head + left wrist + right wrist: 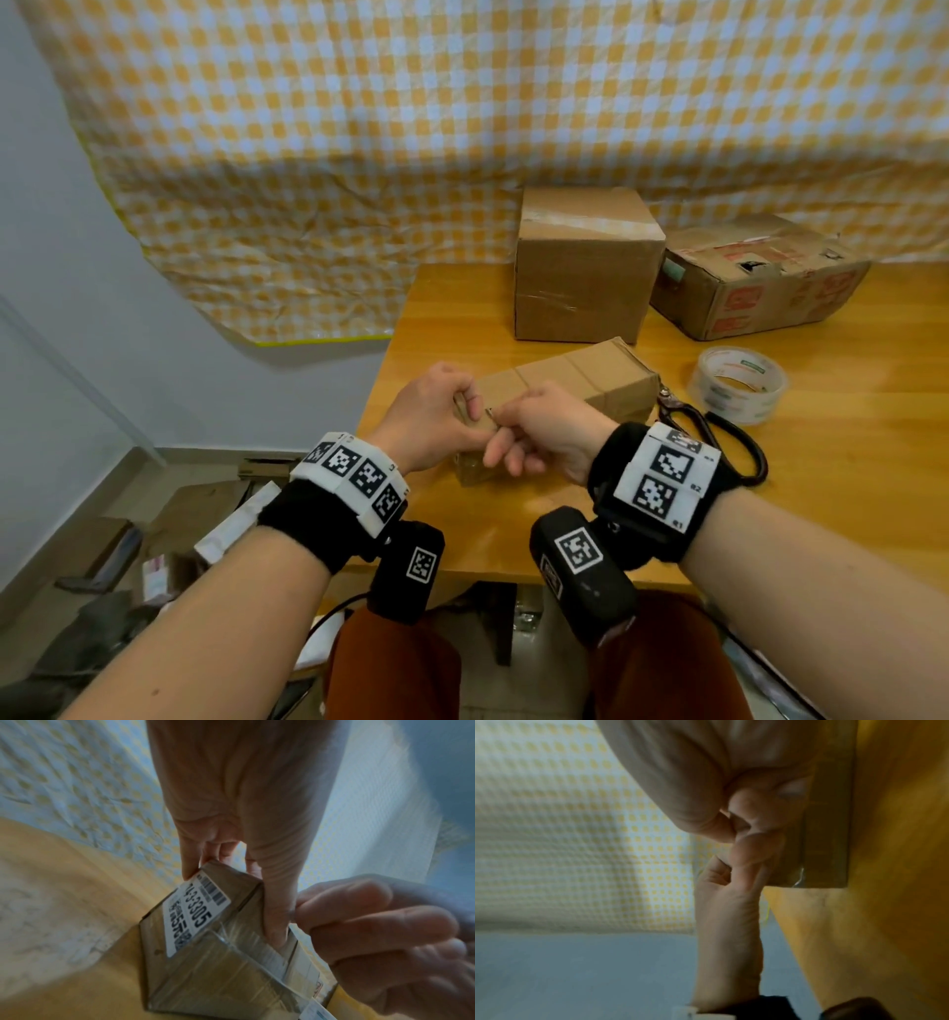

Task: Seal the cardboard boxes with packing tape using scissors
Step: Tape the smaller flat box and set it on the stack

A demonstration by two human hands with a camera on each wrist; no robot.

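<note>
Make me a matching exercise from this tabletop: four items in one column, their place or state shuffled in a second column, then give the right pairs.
Items
1. tape roll
2. scissors
3. long box
4. printed box

Places or states
A. held at its near end by the left hand and right hand
B. at the back right of the table, red markings on its sides, top torn
C. lying flat on the table to the right of the scissors, untouched
D. lying between the long box and the tape roll, black handles toward the person

Pairs: 1-C, 2-D, 3-A, 4-B
</note>
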